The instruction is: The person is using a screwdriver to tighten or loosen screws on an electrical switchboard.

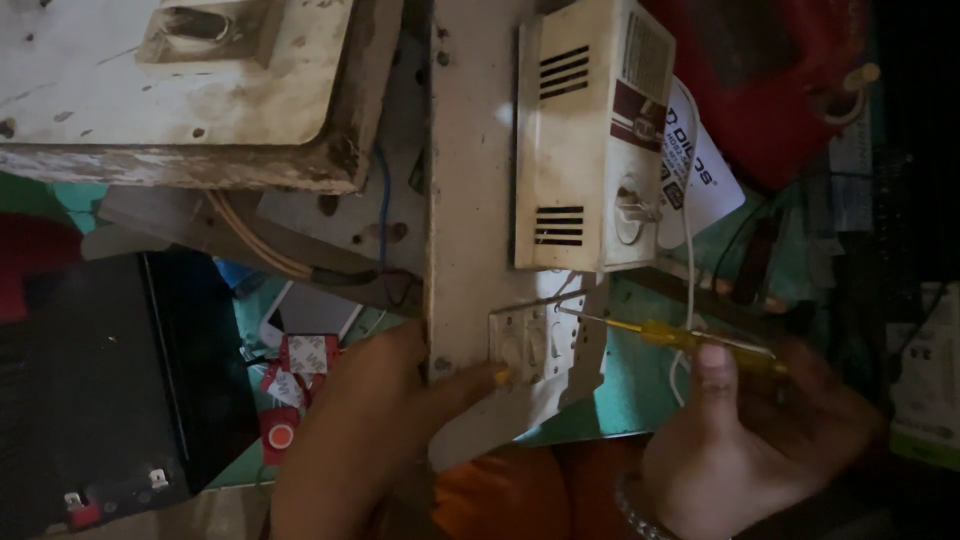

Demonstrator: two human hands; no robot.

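Working a yellow screwdriver [680,338], pinched in the closed right hand [745,445], at the switch plate [535,345]; left hand [370,430] fingertips steadying its edge; next needs firm, aligned pressure

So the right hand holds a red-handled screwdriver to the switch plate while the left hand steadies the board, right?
Not quite: the head view shows the screwdriver has a yellow handle, not red. Otherwise yes: the right hand holds it with its tip at the switch plate, and the left hand steadies the board.
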